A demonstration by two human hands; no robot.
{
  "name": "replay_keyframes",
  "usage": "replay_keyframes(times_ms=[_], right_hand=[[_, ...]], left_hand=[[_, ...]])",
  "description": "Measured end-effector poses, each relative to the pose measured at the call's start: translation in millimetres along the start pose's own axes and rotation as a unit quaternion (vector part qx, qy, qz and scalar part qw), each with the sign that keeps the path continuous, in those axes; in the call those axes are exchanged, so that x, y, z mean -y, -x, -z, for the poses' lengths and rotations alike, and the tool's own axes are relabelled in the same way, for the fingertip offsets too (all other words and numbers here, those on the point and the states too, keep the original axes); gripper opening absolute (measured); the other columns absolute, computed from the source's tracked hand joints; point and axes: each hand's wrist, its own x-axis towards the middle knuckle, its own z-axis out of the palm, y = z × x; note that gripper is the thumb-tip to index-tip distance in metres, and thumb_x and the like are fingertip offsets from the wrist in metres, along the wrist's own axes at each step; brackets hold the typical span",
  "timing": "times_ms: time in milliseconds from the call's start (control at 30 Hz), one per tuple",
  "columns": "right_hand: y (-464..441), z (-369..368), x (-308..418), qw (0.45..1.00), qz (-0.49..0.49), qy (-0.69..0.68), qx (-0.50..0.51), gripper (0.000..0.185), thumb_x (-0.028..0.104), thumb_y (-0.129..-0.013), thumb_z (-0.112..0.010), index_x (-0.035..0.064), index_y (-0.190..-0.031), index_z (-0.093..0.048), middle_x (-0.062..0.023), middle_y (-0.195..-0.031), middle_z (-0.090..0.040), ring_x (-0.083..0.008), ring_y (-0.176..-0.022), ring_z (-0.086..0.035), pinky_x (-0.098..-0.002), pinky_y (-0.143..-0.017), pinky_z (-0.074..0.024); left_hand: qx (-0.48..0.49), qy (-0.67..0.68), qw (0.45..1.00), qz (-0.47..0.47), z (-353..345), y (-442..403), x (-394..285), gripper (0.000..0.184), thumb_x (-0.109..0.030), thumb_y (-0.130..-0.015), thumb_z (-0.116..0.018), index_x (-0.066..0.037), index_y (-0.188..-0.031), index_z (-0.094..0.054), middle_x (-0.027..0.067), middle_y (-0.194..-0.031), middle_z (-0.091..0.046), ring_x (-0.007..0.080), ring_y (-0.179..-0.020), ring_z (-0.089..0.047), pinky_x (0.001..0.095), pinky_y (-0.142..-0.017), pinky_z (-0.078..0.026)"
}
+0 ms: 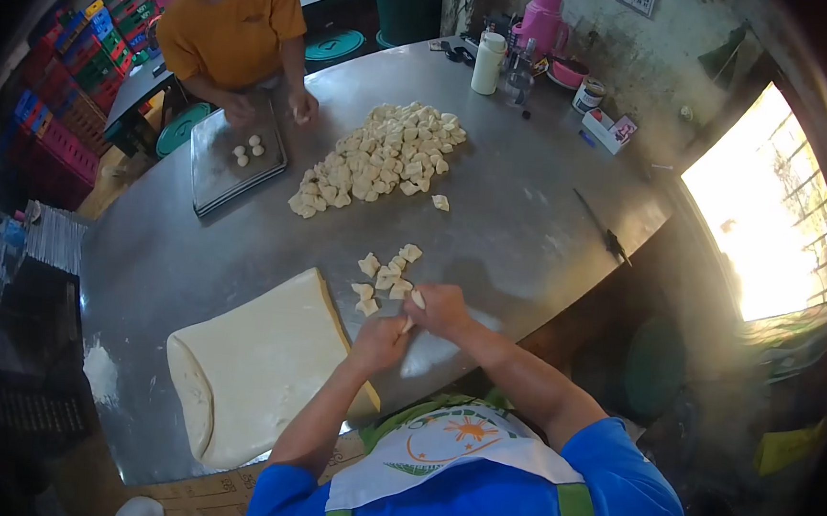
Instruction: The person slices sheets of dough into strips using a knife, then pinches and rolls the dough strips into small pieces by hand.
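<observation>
My left hand [381,343] and my right hand [440,311] are close together over the metal table, both closed on a strip of dough [408,325]. A bit of the dough shows between the two fists and another at the top of my right hand. Just beyond them lie several torn dough pieces [388,277]. To the left of my left hand rests a big folded slab of dough [258,362], its right edge cut straight. Farther back is a large heap of small dough pieces [382,155], with one loose piece [440,202] beside it.
A co-worker [238,30] stands across the table [490,254] at stacked trays [232,173] holding several dough balls. A knife [603,228] lies near the right edge. A thermos [488,64], a pink jug [542,23] and jars stand at the back. Flour [99,373] is at left.
</observation>
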Motion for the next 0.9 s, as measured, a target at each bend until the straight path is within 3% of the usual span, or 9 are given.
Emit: replay_keyframes(times_ms=[167, 233, 300, 467, 567, 667, 733, 800, 900], right_hand=[[-23.0, 37.3, -15.0, 0.990, -0.058, 0.002, 0.129, 0.053, 0.038, -0.076, -0.075, 0.0085, -0.118, -0.058, -0.0214, -0.111, -0.061, -0.0381, -0.105, -0.061, -0.0472, -0.083, -0.0513], [-12.7, 43.9, -20.8, 0.986, -0.039, -0.040, 0.157, 0.068, 0.038, -0.075, -0.076, 0.0084, -0.131, -0.053, -0.0223, -0.125, -0.057, -0.0384, -0.115, -0.057, -0.0466, -0.089, -0.0506], [-1.0, 43.7, -43.8, 0.973, -0.098, -0.045, 0.204, 0.093, 0.035, -0.071, -0.080, 0.0136, -0.149, -0.034, -0.0202, -0.146, -0.040, -0.0388, -0.129, -0.047, -0.0468, -0.099, -0.0462], [-23.1, 7.0, -58.8, 0.972, -0.036, -0.008, 0.234, 0.091, 0.022, -0.072, -0.079, 0.0128, -0.148, -0.031, -0.0217, -0.149, -0.033, -0.0423, -0.124, -0.051, -0.0482, -0.097, -0.0484], [-102.5, -25.1, -64.1, 0.969, -0.035, -0.081, 0.229, 0.078, 0.010, -0.078, -0.069, 0.0095, -0.146, -0.032, -0.0239, -0.147, -0.034, -0.0459, -0.120, -0.052, -0.0500, -0.094, -0.0507], [-165.2, -35.3, -81.0, 0.981, -0.036, -0.180, 0.070, 0.069, 0.008, -0.082, -0.063, 0.0047, -0.145, -0.034, -0.0240, -0.147, -0.036, -0.0453, -0.127, -0.046, -0.0467, -0.104, -0.0438], [-187.1, -5.5, -84.2, 0.963, -0.049, -0.265, -0.008, 0.068, 0.008, -0.083, -0.063, 0.0033, -0.145, -0.035, -0.0242, -0.148, -0.035, -0.0441, -0.131, -0.044, -0.0450, -0.108, -0.0397], [-186.2, 39.2, -102.3, 0.969, 0.034, -0.237, -0.063, 0.068, 0.009, -0.087, -0.063, 0.0054, -0.148, -0.034, -0.0210, -0.152, -0.034, -0.0354, -0.139, -0.038, -0.0399, -0.104, -0.0447], [-150.7, 93.2, -175.1, 0.993, 0.021, -0.097, -0.060, 0.071, 0.011, -0.084, -0.066, 0.0034, -0.147, -0.035, -0.0202, -0.149, -0.038, -0.0349, -0.139, -0.036, -0.0437, -0.113, -0.0331]], left_hand=[[-0.027, 0.173, 0.978, -0.110, 7.5, -23.8, -37.5, 0.022, -0.018, -0.085, -0.070, -0.004, -0.101, -0.068, 0.0147, -0.093, -0.069, 0.0328, -0.083, -0.068, 0.0421, -0.074, -0.053], [-0.086, 0.100, 0.983, 0.127, 24.5, -30.5, 18.0, 0.034, -0.019, -0.080, -0.076, -0.003, -0.107, -0.066, 0.0153, -0.095, -0.067, 0.0335, -0.086, -0.067, 0.0421, -0.078, -0.054], [-0.146, 0.021, 0.959, 0.242, 11.8, -15.9, 96.5, 0.049, -0.018, -0.072, -0.082, -0.001, -0.112, -0.061, 0.0197, -0.109, -0.061, 0.0383, -0.104, -0.061, 0.0440, -0.089, -0.051], [-0.079, -0.221, 0.960, 0.151, -61.7, -50.5, 196.5, 0.073, -0.015, -0.062, -0.085, -0.002, -0.123, -0.047, 0.0244, -0.130, -0.047, 0.0485, -0.125, -0.041, 0.0522, -0.105, -0.038], [-0.139, -0.066, 0.976, 0.156, -28.8, -120.1, 136.2, 0.079, -0.013, -0.065, -0.085, -0.004, -0.129, -0.041, 0.0227, -0.130, -0.047, 0.0426, -0.124, -0.045, 0.0472, -0.104, -0.041], [-0.119, 0.119, 0.956, 0.240, 36.1, -146.8, 102.3, 0.076, -0.006, -0.070, -0.083, -0.006, -0.132, -0.040, 0.0172, -0.131, -0.046, 0.0329, -0.124, -0.046, 0.0413, -0.099, -0.044], [-0.255, 0.407, 0.871, 0.104, 57.3, -148.7, 92.4, 0.072, 0.001, -0.074, -0.079, -0.006, -0.133, -0.039, 0.0123, -0.134, -0.047, 0.0256, -0.121, -0.049, 0.0367, -0.094, -0.047], [-0.265, 0.334, 0.894, 0.142, 51.4, -133.3, 108.8, 0.071, 0.003, -0.075, -0.078, -0.006, -0.134, -0.038, 0.0104, -0.135, -0.046, 0.0244, -0.121, -0.050, 0.0366, -0.093, -0.048], [-0.251, 0.287, 0.895, 0.233, 11.8, -105.3, 114.7, 0.068, 0.003, -0.077, -0.077, -0.004, -0.133, -0.038, 0.0091, -0.133, -0.047, 0.0236, -0.119, -0.055, 0.0358, -0.094, -0.050]])
